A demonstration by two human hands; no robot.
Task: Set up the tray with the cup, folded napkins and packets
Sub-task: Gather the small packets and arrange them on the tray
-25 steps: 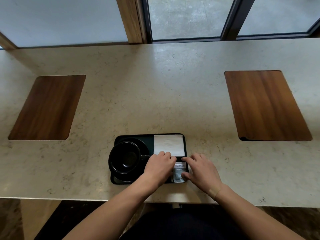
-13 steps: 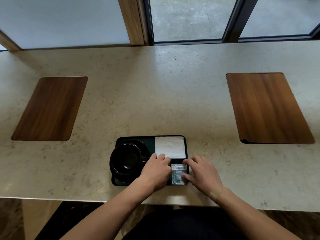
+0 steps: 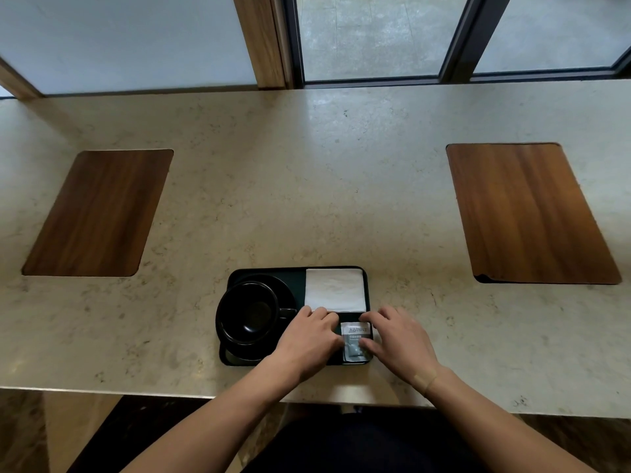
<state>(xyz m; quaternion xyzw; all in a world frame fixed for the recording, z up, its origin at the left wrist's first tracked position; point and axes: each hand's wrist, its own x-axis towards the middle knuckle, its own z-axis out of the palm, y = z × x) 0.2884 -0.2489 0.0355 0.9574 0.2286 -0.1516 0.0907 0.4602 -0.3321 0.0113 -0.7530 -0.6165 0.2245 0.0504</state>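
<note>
Tray (image 3: 368, 285), black and rectangular, lies on the stone tabletop (image 3: 307, 186) close to its near edge, in front of the person. Its left half carries a black cup (image 3: 247, 310) standing upright on a black saucer (image 3: 285, 285), handle turned to the right. The far right corner holds a white folded napkin (image 3: 335, 290), lying flat and square to the tray's rim. The near right corner holds a grey packet (image 3: 355, 341) with printed text; whether one packet or several are stacked there cannot be told.

Left hand (image 3: 309, 339) rests palm down just left of the packet, its fingers (image 3: 319, 314) curled onto the tray and touching the napkin's near edge. Right hand (image 3: 397, 339) rests just right of the packet, thumb touching its right edge, the other fingers spread loosely over the tray's rim. Neither hand lifts anything; both appear to be pressing or squaring the packet into place between them.

Two wooden placemats (image 3: 99, 213) lie well apart from the tray, one at the far left, one at the far right; both are bare.

Progress: cup, napkin and packet are all on the tray, so the arrangement looks nearly complete. What seems left is a final straightening of the packet and release of the hands.
</note>
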